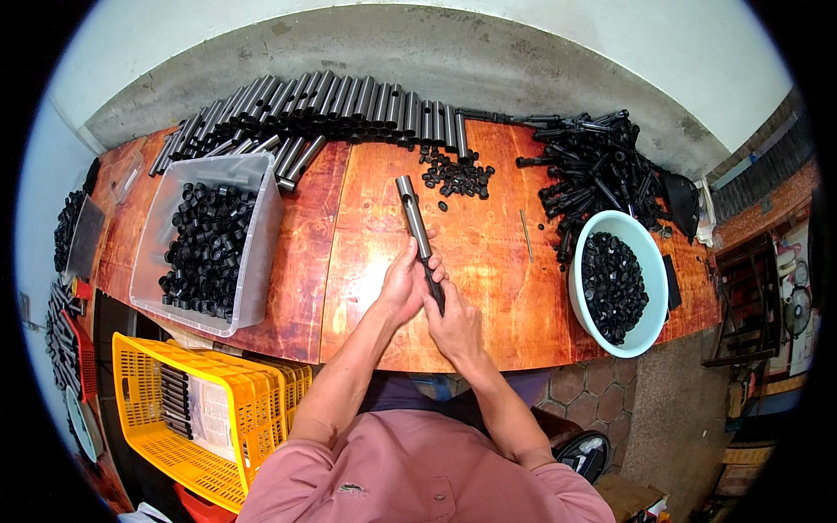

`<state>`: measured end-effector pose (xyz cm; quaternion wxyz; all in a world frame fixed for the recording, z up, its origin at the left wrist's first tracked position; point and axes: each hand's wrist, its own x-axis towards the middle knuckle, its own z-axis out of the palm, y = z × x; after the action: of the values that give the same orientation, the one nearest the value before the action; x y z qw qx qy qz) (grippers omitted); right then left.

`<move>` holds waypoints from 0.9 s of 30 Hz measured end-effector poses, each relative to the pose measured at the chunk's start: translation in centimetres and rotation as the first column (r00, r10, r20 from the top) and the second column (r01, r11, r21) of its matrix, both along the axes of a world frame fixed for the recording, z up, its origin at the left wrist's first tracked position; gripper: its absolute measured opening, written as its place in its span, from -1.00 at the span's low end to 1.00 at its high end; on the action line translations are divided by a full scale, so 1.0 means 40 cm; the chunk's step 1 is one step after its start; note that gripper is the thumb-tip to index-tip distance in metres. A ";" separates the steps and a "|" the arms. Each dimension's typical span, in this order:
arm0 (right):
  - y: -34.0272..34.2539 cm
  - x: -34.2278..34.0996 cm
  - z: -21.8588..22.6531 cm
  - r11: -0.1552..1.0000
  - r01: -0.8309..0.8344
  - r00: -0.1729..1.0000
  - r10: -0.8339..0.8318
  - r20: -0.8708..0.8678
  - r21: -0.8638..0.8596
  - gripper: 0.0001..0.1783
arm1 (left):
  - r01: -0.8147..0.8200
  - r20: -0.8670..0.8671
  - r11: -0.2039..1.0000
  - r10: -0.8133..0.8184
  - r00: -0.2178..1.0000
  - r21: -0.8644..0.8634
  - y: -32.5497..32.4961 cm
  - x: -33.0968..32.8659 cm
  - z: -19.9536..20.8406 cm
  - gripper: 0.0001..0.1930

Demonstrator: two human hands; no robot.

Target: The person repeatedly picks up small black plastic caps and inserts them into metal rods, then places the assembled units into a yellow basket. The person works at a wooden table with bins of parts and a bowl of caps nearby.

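Over the middle of the table I hold a shiny metal tube (412, 207) with an oval slot near its far end. My left hand (405, 283) is closed round the tube's lower part, fingers partly hidden beneath it. A slim black rod-like part (433, 283) stretches from the tube's near end toward me, in line with it. My right hand (454, 322) grips that black part, the thumb lying along it. How far the black part reaches into the tube is hidden by my fingers. Beyond the tube, small black caps (458, 176) lie in a loose heap.
Metal tubes (349, 100) are stacked along the wall. A clear bin (270, 218) of black caps stands left, a light-blue basin (660, 288) of small black pieces right. Behind the basin, black rod-like parts (593, 161) form a pile. A yellow crate (200, 475) sits below the table's left edge.
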<state>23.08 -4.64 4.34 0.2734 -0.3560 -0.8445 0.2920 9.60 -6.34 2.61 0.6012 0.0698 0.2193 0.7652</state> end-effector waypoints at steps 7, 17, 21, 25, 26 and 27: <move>0.143 0.060 0.059 0.923 -0.008 0.994 -0.034 -0.102 -0.385 -0.54 | 0.223 -0.015 0.974 -0.223 0.975 -0.036 -0.009 0.004 0.001 -0.57; 0.251 -0.014 0.025 0.456 -0.385 0.860 -0.138 -0.491 -0.803 -0.59 | 0.412 -0.073 0.911 -0.412 0.908 -0.008 0.002 0.022 -0.007 -0.75; 0.261 -0.014 0.000 0.454 -0.401 0.836 -0.173 -0.520 -0.796 -0.61 | 0.322 -0.100 0.946 -0.324 0.941 -0.033 -0.001 0.021 -0.006 -0.59; 0.263 -0.009 -0.013 0.466 -0.411 0.815 -0.196 -0.545 -0.784 -0.62 | 0.315 -0.160 0.949 -0.314 0.936 -0.018 -0.001 0.020 -0.009 -0.45; 0.260 -0.012 -0.014 0.477 -0.408 0.807 -0.210 -0.552 -0.778 -0.62 | 0.330 -0.166 0.944 -0.327 0.930 -0.008 -0.001 0.018 -0.011 -0.44; 0.254 -0.015 -0.012 0.489 -0.405 0.798 -0.223 -0.559 -0.773 -0.61 | 0.346 -0.173 0.938 -0.340 0.924 0.002 -0.001 0.017 -0.014 -0.43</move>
<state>22.50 5.50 3.85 0.2884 -0.2846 -0.4671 0.7859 10.28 -6.40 2.06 0.7035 0.1819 0.2420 0.6430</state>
